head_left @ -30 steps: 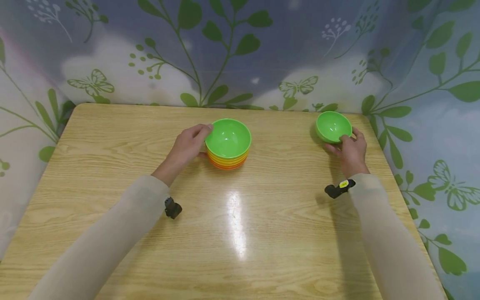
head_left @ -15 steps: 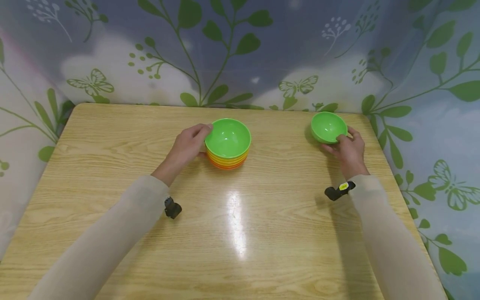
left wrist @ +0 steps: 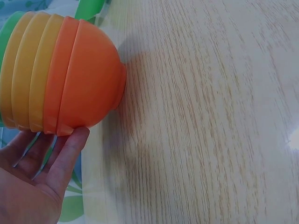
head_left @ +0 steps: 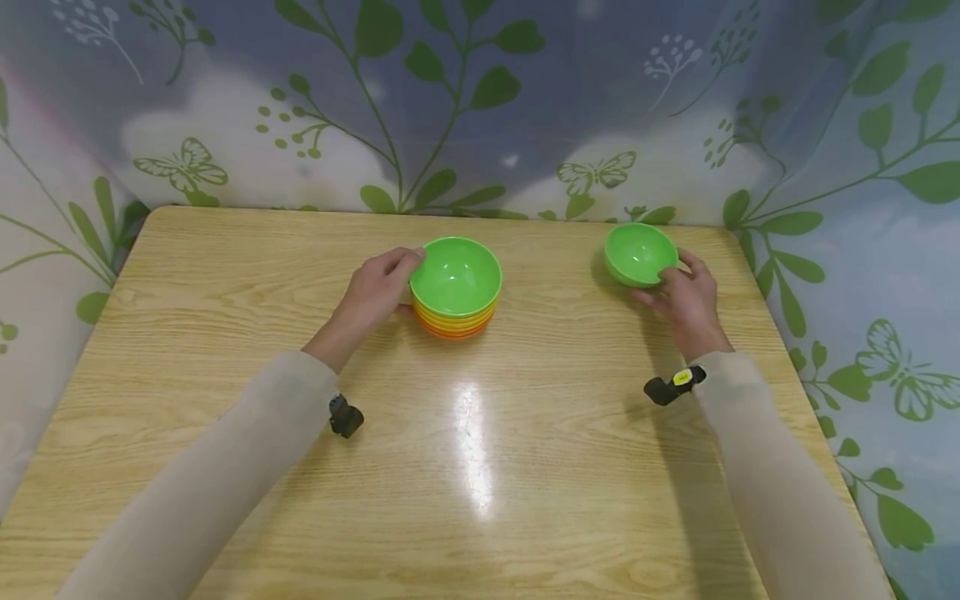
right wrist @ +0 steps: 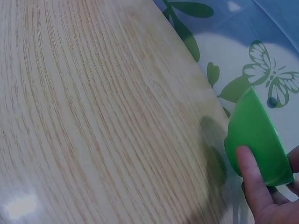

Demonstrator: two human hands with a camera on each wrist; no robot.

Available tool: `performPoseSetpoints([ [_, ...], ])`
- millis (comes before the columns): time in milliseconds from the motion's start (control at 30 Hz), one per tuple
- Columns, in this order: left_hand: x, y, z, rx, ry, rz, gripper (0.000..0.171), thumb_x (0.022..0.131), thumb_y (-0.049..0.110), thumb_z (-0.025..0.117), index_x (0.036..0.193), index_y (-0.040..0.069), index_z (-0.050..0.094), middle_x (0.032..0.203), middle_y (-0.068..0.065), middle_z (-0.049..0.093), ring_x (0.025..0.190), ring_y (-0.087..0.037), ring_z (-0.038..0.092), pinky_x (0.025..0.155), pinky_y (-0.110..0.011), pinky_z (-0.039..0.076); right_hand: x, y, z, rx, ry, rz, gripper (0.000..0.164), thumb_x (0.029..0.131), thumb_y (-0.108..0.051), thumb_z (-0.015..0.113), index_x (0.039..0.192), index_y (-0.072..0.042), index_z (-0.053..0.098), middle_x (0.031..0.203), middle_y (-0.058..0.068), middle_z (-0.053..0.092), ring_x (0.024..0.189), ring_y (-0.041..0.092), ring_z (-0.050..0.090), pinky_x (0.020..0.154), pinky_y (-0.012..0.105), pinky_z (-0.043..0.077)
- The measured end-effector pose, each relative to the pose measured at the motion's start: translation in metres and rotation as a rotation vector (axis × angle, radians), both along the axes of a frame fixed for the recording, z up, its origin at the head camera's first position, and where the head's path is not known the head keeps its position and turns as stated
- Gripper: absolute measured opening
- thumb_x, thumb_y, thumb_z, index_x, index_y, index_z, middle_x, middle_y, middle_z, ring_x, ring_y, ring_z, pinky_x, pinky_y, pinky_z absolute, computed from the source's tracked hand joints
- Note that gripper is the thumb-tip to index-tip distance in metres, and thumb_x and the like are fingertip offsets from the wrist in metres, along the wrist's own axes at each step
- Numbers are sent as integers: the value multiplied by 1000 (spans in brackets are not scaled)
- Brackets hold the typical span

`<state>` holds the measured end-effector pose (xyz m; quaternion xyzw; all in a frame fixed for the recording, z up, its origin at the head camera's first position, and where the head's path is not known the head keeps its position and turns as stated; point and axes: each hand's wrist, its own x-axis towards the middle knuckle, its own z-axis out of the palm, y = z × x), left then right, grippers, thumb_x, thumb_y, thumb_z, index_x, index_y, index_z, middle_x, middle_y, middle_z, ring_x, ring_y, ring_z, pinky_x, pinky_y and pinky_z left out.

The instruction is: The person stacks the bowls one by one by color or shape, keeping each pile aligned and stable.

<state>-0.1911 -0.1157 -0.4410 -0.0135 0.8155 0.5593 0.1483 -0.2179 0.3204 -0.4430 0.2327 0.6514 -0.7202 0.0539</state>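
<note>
A stack of nested bowls [head_left: 454,327] stands near the middle of the table's far half, a green bowl [head_left: 456,279] on top with yellow and orange ones below. My left hand [head_left: 372,292] grips the stack at its left side, thumb at the green rim. In the left wrist view the fingers [left wrist: 70,151] lie along the outside of the orange bowl [left wrist: 91,74]. My right hand [head_left: 690,302] holds a separate green bowl [head_left: 640,252] by its near right rim. The right wrist view shows one finger [right wrist: 248,163] under this bowl's outside, with its shadow on the table beside it.
The wood-grain table [head_left: 555,433] ends at a far edge and a right edge. Behind it and at both sides hangs a cloth [head_left: 517,108] printed with leaves and butterflies. Small black cameras sit on both wrists.
My right hand has moved left with the green bowl, bringing it nearer the stack. The left hand and the stack have not moved.
</note>
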Motion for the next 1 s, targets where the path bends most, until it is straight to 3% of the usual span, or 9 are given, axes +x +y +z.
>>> performPoseSetpoints([
  [600,0,0,-1,-12,3,2,68,113,59,43,158,11,56,167,-11,51,147,-31,54,103,-47,66,2,-20,3,62,31,108,69,109,-7,43,174,-19,23,137,-1,47,122,18,62,109,34,61],
  [867,0,1,-1,-11,-1,8,68,113,60,43,158,11,56,166,-11,52,147,-31,54,103,-47,66,6,-31,10,85,78,149,69,107,-5,45,173,-16,27,136,1,50,117,18,63,100,30,66],
  [1000,-1,0,-1,-10,2,10,68,112,60,44,158,11,57,167,-10,52,147,-31,54,102,-47,66,8,-36,13,109,103,179,68,107,-6,47,173,-17,30,138,3,51,118,20,64,105,36,65],
])
